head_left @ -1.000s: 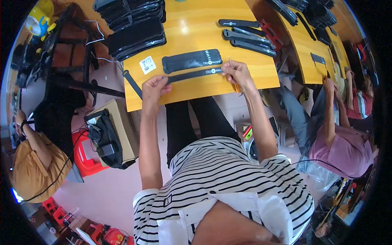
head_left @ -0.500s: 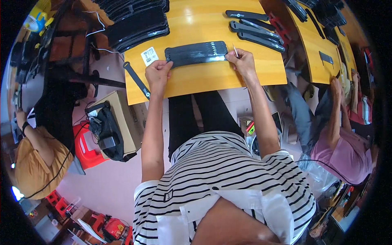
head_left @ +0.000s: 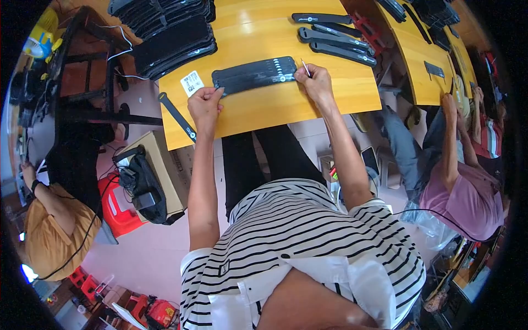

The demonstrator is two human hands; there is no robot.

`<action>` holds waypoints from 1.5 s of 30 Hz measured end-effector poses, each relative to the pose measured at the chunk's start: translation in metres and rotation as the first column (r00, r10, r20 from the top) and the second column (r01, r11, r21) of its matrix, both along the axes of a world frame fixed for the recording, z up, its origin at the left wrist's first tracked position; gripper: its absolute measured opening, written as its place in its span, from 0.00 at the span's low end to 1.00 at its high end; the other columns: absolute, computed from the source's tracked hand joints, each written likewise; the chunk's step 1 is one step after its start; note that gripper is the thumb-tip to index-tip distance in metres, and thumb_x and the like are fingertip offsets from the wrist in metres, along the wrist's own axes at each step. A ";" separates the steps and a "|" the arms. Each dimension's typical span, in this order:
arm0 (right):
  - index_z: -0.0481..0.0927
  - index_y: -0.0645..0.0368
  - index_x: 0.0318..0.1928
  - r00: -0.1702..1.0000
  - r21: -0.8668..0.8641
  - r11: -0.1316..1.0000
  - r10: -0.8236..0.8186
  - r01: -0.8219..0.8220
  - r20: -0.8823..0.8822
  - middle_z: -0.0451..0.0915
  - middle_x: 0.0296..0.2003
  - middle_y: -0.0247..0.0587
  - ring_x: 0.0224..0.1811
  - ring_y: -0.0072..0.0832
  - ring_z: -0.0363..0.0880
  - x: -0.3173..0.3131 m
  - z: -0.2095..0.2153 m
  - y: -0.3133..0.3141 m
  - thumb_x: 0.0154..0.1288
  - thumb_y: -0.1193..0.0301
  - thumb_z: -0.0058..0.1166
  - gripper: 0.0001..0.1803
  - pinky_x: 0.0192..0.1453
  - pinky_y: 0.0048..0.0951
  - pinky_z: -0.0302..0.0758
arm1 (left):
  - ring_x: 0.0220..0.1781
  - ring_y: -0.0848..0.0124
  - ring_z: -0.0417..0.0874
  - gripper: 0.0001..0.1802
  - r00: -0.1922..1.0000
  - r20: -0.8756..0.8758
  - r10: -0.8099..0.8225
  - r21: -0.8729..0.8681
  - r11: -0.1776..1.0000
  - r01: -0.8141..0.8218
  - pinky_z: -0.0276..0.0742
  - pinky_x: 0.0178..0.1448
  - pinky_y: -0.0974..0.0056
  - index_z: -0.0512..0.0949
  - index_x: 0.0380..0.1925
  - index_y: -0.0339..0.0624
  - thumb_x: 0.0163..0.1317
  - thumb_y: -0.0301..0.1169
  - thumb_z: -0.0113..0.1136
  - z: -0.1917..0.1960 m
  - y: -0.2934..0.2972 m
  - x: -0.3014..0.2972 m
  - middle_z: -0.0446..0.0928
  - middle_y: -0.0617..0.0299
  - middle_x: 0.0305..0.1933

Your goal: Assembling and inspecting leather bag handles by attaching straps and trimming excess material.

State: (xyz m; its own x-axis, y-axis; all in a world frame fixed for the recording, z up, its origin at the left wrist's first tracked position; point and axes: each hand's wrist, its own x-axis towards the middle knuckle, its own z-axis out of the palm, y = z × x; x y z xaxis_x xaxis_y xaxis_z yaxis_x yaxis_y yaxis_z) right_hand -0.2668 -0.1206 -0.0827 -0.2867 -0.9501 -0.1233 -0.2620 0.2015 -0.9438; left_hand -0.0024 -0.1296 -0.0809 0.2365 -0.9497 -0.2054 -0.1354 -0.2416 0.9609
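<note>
On the yellow table in front of me lies a flat bundle of black straps (head_left: pixel 250 77), fanned in overlapping rows, with pale printed marks near its right end. My left hand (head_left: pixel 204 109) pinches its lower left corner between thumb and fingers. At the opposite end, my right hand (head_left: pixel 317 87) is closed on the lower right corner. A thin, pale pointed tool (head_left: pixel 305 67) sticks up from the right hand; its kind is unclear. Left of the bundle are a white printed label (head_left: pixel 192 83) and a single black strap (head_left: pixel 177 117) lying aslant near the table edge.
Tall stacks of black straps (head_left: pixel 175 49) stand at the table's far left. Several loose straps (head_left: pixel 336 38) lie at the far right. An open cardboard box (head_left: pixel 170 181) with a black bag (head_left: pixel 144 181) sits left of my legs. Co-workers sit on both sides.
The view has shifted slightly, so the table and bundle appear a little further left. Both hands keep their grip on the bundle's lower corners.
</note>
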 end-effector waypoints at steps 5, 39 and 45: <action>0.77 0.62 0.23 0.991 0.023 0.999 -0.040 0.043 -0.127 0.70 0.15 0.28 0.16 0.15 0.64 0.005 0.010 0.001 0.53 0.75 0.56 0.05 0.20 0.20 0.60 | 0.12 0.79 0.71 0.08 0.998 0.063 0.019 0.013 1.000 -0.020 0.65 0.16 0.75 0.77 0.24 0.33 0.48 0.27 0.66 0.003 0.000 -0.002 0.74 0.63 0.17; 0.80 0.62 0.25 0.957 -0.005 0.997 -0.075 0.076 -0.281 0.77 0.19 0.48 0.23 0.36 0.78 0.005 0.007 -0.001 0.49 0.69 0.55 0.08 0.31 0.34 0.72 | 0.11 0.79 0.71 0.08 0.997 0.040 0.059 -0.015 0.998 -0.058 0.65 0.15 0.76 0.77 0.22 0.34 0.48 0.27 0.66 -0.002 -0.003 -0.003 0.73 0.64 0.15; 0.79 0.62 0.24 0.949 -0.026 0.996 -0.091 0.087 -0.302 0.77 0.19 0.49 0.23 0.39 0.78 0.009 0.009 0.001 0.49 0.69 0.54 0.08 0.32 0.36 0.72 | 0.11 0.80 0.68 0.08 0.996 0.074 0.048 -0.002 0.999 -0.048 0.63 0.14 0.76 0.75 0.24 0.36 0.50 0.28 0.65 -0.002 -0.002 -0.003 0.73 0.65 0.18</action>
State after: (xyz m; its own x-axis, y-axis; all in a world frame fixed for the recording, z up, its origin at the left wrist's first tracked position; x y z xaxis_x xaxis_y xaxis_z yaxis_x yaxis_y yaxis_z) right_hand -0.2574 -0.1198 -0.0738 -0.3924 -0.9198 -0.0061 -0.5171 0.2261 -0.8255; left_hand -0.0050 -0.1321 -0.0824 0.2960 -0.9369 -0.1860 -0.1940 -0.2496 0.9487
